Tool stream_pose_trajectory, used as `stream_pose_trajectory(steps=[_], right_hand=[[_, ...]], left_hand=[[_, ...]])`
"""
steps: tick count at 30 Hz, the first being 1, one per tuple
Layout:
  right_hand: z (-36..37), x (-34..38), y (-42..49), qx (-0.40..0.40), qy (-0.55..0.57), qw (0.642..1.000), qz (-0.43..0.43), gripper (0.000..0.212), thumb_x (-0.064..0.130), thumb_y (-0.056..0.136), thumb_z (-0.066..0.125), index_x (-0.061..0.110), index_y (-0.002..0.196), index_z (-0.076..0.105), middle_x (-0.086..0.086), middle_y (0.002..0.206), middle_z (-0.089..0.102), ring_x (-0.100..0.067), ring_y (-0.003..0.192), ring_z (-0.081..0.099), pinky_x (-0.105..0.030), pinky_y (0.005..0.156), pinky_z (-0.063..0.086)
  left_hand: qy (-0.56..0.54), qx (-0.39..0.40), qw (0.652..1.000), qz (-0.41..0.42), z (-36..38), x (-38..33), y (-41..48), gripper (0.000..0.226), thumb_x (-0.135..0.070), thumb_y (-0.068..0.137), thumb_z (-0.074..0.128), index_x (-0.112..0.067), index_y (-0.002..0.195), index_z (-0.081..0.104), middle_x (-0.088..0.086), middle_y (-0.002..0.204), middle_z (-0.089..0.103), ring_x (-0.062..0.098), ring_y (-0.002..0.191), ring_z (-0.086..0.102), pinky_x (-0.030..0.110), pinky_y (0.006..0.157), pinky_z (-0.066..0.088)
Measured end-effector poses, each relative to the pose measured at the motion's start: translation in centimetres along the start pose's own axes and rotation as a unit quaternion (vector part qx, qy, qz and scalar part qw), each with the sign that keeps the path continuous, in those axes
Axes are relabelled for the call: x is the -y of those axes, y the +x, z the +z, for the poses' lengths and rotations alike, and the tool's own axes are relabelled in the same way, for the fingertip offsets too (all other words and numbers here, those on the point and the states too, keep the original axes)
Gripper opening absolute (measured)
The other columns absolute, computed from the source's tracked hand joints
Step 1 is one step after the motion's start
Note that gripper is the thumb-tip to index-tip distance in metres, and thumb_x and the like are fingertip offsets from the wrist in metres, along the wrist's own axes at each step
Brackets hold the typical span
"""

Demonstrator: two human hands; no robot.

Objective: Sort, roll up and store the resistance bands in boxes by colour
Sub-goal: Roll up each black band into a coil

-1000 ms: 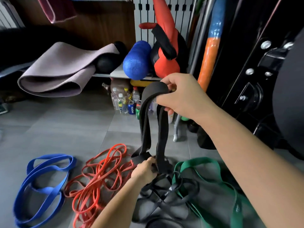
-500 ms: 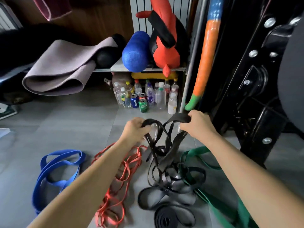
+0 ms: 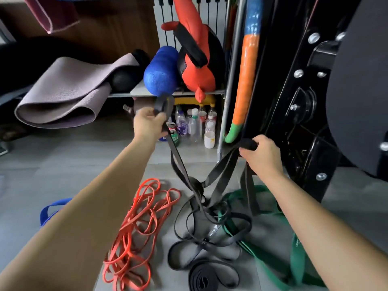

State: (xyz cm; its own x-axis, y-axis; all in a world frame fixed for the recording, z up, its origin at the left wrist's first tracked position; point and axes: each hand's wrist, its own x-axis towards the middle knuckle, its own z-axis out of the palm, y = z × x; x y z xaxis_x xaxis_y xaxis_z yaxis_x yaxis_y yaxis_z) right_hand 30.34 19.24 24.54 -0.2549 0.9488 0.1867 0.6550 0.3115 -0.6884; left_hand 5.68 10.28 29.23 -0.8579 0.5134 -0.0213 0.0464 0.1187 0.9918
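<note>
On the floor (image 3: 63,160), the tangled band heap (image 3: 205,234) lay between the thin-band pile (image 3: 136,238), left, and the wide band (image 3: 296,261), right, before the bottles (image 3: 195,127).

Rubber, foam and painted metal over a matt tiled floor

The black bands (image 3: 210,234) at 6 o'clock look like smooth rubber with a dull sheen. The orange-red bands (image 3: 136,227) at 7 and the green band (image 3: 296,255) at 5 have the same flat, matt finish. The floor (image 3: 52,164) is matt grey tile. At 10 o'clock the mauve mat (image 3: 63,95) shows a fine ribbed texture, and at 12 the blue roller (image 3: 160,71) is grainy foam. The frame (image 3: 279,80) at 2 is glossy black metal with bright bolts. The bottles (image 3: 195,127) are clear plastic.
</note>
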Motion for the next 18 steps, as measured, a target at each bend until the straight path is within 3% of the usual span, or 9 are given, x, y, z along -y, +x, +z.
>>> stream_pose_trajectory(steps=[2,4,6,7,9,12,15,18], right_hand=[[-1.0,1.1,0.1,0.006,0.042,0.999,-0.017,0.025,0.027,0.077,0.07,0.013,0.095,0.061,-0.008,0.098,0.061,-0.021,0.086,0.056,-0.03,0.07,0.044],[-2.1,2.8,0.1,0.006,0.08,0.996,-0.032,0.024,0.026,0.075,0.07,0.015,0.095,0.063,-0.006,0.096,0.062,-0.021,0.088,0.059,-0.036,0.077,0.05],[-3.4,4.9,-0.1,-0.009,0.113,0.993,-0.042,0.024,0.026,0.074,0.069,0.014,0.095,0.064,-0.003,0.092,0.064,-0.019,0.086,0.06,-0.033,0.075,0.051],[-4.1,5.9,-0.2,-0.02,0.126,0.991,-0.043,0.024,0.027,0.073,0.069,0.015,0.094,0.065,0.0,0.089,0.064,-0.016,0.084,0.06,-0.029,0.071,0.049],[-5.4,7.9,-0.5,-0.034,0.155,0.987,-0.036,0.023,0.029,0.07,0.068,0.017,0.088,0.064,0.002,0.082,0.064,-0.014,0.075,0.059,-0.024,0.063,0.046],[-6.9,10.8,-1.8,-0.026,0.216,0.975,-0.034,0.02,0.03,0.069,0.068,0.013,0.073,0.058,0.0,0.061,0.059,-0.012,0.048,0.054,-0.024,0.044,0.047],[-8.0,13.6,-3.3,0.001,0.233,0.972,-0.026,0.023,0.024,0.071,0.067,0.017,0.061,0.047,0.003,0.049,0.048,-0.01,0.036,0.048,-0.019,0.037,0.042],[-8.9,15.4,-4.7,0.043,0.232,0.972,-0.01,0.024,0.017,0.072,0.065,0.016,0.055,0.048,0.002,0.045,0.047,-0.008,0.034,0.049,-0.02,0.038,0.048]], left_hand=[[0.11,0.038,0.993,-0.026,0.6,1.2,-0.2,0.019,-0.007,0.084,0.059,-0.019,0.072,0.049,0.006,0.075,0.054,0.025,0.077,0.055,0.039,0.07,0.054],[0.245,0.09,0.965,-0.027,1.0,2.1,-1.5,0.017,-0.013,0.084,0.064,-0.013,0.097,0.053,0.009,0.095,0.056,0.028,0.085,0.056,0.036,0.073,0.05],[0.349,0.184,0.919,-0.006,1.8,2.6,-3.2,0.061,-0.021,0.082,0.071,-0.013,0.134,0.041,0.012,0.127,0.048,0.029,0.105,0.056,0.037,0.085,0.05],[0.37,0.224,0.902,0.004,2.2,2.6,-4.3,0.072,-0.024,0.081,0.072,-0.014,0.142,0.034,0.01,0.136,0.041,0.028,0.112,0.054,0.034,0.089,0.048],[0.373,0.264,0.889,0.031,2.8,2.1,-6.7,0.068,-0.028,0.082,0.072,-0.013,0.139,0.039,0.006,0.138,0.043,0.022,0.107,0.055,0.026,0.086,0.045],[0.309,0.309,0.898,0.051,2.4,1.1,-10.2,0.038,-0.024,0.081,0.072,-0.013,0.115,0.059,0.005,0.112,0.063,0.015,0.088,0.06,0.027,0.086,0.05],[0.227,0.414,0.88,0.056,1.0,0.2,-14.3,0.049,-0.018,0.082,0.071,-0.017,0.126,0.049,0.0,0.112,0.058,0.015,0.103,0.057,0.027,0.089,0.048],[0.176,0.364,0.913,0.059,-0.1,0.2,-16.5,0.03,-0.018,0.087,0.065,-0.014,0.115,0.056,0.006,0.108,0.063,0.017,0.098,0.059,0.029,0.089,0.047]])
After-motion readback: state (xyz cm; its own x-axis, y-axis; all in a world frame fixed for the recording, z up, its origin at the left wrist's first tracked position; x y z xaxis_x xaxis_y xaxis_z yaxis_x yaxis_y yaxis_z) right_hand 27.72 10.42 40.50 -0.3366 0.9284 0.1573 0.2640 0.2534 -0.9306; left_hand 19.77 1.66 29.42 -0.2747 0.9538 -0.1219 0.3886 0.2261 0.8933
